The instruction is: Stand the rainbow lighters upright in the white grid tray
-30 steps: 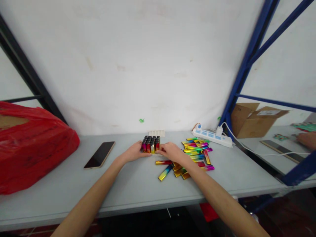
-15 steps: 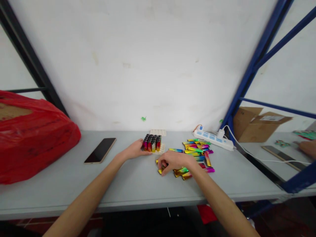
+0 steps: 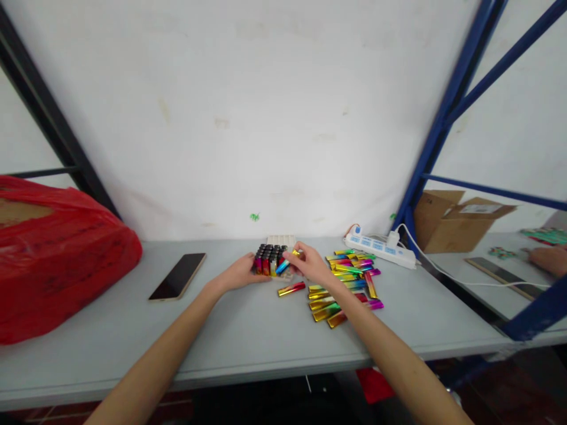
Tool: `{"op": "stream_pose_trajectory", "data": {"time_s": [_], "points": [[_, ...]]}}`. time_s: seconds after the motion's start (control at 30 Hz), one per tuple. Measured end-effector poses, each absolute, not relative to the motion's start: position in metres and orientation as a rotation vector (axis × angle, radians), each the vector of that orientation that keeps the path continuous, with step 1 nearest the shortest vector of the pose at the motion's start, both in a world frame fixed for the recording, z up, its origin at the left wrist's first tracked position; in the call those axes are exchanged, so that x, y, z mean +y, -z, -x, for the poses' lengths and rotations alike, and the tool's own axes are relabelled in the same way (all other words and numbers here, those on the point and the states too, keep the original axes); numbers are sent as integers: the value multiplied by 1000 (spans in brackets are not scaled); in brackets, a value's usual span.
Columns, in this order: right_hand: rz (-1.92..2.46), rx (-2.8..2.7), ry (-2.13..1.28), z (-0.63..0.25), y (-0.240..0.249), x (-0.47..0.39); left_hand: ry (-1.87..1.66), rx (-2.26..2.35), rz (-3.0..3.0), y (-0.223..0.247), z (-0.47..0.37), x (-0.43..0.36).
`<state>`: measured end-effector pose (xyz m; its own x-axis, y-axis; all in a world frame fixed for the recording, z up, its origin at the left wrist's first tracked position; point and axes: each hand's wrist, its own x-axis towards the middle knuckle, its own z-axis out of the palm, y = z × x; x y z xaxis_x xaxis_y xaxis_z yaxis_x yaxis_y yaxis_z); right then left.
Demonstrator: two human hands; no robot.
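Several shiny lighters [image 3: 266,267] with black tops stand upright in rows in a white plastic tray [image 3: 286,276]. My left hand [image 3: 241,273] grips the left side of this tray, with the thumb along its front. At the right front corner of the rows, my right hand [image 3: 309,262] pinches a blue and yellow lighter [image 3: 282,267], which is tilted. One red and gold lighter [image 3: 291,289] lies by itself in front of the tray. To the right, a loose heap of metallic, many-coloured lighters [image 3: 349,268] is spread on the grey table [image 3: 248,336].
Behind the rows is another pale tray [image 3: 282,240]. A phone [image 3: 178,276] and a red plastic bag [image 3: 66,254] are on the left. A white power strip [image 3: 381,249] with cables lies right, near a blue frame post [image 3: 443,124]. Another person's hand [image 3: 549,260] shows far right.
My right hand has lifted a lighter off the table and carried it up and back to the tray's right front corner. My left hand stays at the tray.
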<state>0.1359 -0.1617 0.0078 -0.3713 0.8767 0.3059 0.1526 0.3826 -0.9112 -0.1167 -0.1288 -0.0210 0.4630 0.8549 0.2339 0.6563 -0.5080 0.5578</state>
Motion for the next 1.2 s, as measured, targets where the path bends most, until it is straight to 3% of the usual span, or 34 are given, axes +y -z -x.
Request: {"op": "stream_pose_trajectory", "data": {"time_s": [0.23, 0.63, 0.93, 1.2], "points": [[593, -1170, -1563, -133, -11, -160, -675, 1257, -2280, 20, 117, -129], [452, -1135, -1864, -126, -9, -166, -667, 1245, -2311, 18, 117, -129], [741, -1330, -1752, -118, -1, -165, -702, 1257, -2317, 16, 117, -131], [960, -1519, -1229, -114, 11, -161, -671, 1265, -2322, 17, 116, -130]]}}
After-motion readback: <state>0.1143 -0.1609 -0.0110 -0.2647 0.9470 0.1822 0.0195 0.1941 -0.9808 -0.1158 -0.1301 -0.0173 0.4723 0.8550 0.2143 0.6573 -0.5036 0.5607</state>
